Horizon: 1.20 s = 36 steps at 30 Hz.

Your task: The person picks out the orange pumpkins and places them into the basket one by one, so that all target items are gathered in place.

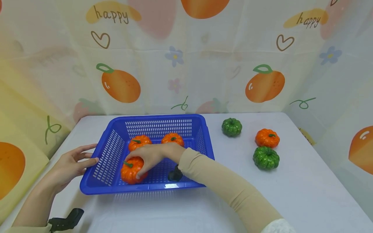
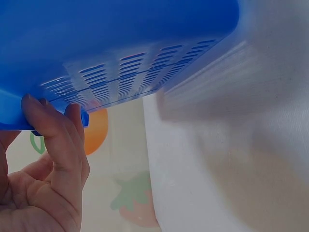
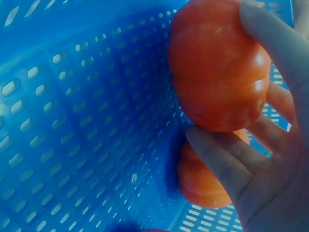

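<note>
A blue plastic basket (image 1: 145, 187) with slotted walls stands on the white table. My left hand (image 1: 67, 165) holds the left end of its rim, with the thumb and fingers at the edge; the left wrist view shows those fingers (image 2: 60, 128) bent against the rim. Inside the basket, my right hand (image 1: 152, 156) grips an orange pumpkin (image 1: 129, 174) with a green stem, fingers and thumb around its sides. Another orange pumpkin (image 1: 140, 141) sits just behind it, partly hidden by the hand. A third orange pumpkin (image 1: 172, 138) lies farther right in the basket.
Right of the basket lie a green pumpkin (image 1: 231, 127) near the back, an orange pumpkin (image 1: 267, 138) and another green pumpkin (image 1: 266, 158) close in front of it. A printed cloth (image 1: 201, 77) hangs behind the table (image 1: 297, 194).
</note>
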Motion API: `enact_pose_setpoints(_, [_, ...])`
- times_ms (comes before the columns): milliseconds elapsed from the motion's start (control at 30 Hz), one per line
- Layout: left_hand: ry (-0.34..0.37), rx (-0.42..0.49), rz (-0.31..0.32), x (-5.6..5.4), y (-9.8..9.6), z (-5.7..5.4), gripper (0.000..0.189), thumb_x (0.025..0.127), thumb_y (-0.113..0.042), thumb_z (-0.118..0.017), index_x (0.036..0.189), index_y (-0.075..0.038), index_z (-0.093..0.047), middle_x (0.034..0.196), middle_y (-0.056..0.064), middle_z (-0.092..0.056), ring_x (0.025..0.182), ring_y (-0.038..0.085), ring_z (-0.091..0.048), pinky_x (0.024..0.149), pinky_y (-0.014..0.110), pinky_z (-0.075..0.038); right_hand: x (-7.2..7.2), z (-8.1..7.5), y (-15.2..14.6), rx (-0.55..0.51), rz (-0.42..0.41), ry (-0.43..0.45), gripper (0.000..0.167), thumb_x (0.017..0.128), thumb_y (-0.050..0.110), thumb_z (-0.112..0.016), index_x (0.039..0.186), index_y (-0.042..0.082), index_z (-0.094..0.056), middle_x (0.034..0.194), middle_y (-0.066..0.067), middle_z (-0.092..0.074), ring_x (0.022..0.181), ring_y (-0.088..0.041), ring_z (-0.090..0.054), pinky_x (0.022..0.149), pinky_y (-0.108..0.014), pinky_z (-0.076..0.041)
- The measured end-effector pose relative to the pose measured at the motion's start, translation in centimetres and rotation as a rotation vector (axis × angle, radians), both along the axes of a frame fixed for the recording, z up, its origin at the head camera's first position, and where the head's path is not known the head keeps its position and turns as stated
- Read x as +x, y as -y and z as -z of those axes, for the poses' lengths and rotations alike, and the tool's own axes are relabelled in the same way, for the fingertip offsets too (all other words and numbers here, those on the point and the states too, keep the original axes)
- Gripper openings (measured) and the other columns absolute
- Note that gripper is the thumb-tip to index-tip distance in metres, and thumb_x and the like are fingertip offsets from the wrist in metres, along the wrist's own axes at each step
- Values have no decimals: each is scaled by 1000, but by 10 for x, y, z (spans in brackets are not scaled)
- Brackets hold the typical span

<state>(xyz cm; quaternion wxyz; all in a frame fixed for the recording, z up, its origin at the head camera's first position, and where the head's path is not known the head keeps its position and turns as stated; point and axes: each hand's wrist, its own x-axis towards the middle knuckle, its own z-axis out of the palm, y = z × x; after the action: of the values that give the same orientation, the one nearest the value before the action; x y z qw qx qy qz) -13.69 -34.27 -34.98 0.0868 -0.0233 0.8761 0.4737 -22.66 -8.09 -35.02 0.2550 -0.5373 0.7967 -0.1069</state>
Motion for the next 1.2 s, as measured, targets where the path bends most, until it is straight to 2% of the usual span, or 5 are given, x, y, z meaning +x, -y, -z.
enact_pose_setpoints(267, [-4, 6, 1, 0, 0, 1, 69, 89, -28, -61, 143, -2, -26, 102, 1, -59, 78, 11, -64, 68, 29, -54, 1, 2, 3, 40, -1, 8, 68, 81, 45, -66, 139, 27, -37, 134, 10, -42, 114, -3, -39, 99, -22, -33])
enact_pose_setpoints(467, [-9, 16, 5, 0, 1, 1, 68, 89, -26, -61, 143, -2, -27, 99, -3, -60, 79, 11, -64, 69, 28, -54, 2, 5, 5, 38, -18, -5, 68, 82, 42, -66, 140, 24, -36, 137, 9, -41, 119, -3, -38, 102, -21, -30])
enact_pose_setpoints(833, [-10, 3, 5, 0, 0, 1, 69, 90, -28, -60, 143, -1, -26, 100, 0, -59, 78, 11, -64, 69, 28, -54, 3, 5, 5, 46, -26, -30, 70, 84, 41, -64, 143, 25, -30, 143, 7, -35, 128, -5, -32, 107, -21, -25])
enact_pose_setpoints(1200, [-1, -24, -7, 1, -2, 0, 70, 90, -30, -60, 143, -2, -26, 109, 13, -58, 80, 10, -64, 70, 28, -54, 5, 7, 5, 52, 5, -16, 71, 84, 42, -63, 144, 29, -27, 144, 7, -33, 129, -6, -31, 106, -23, -26])
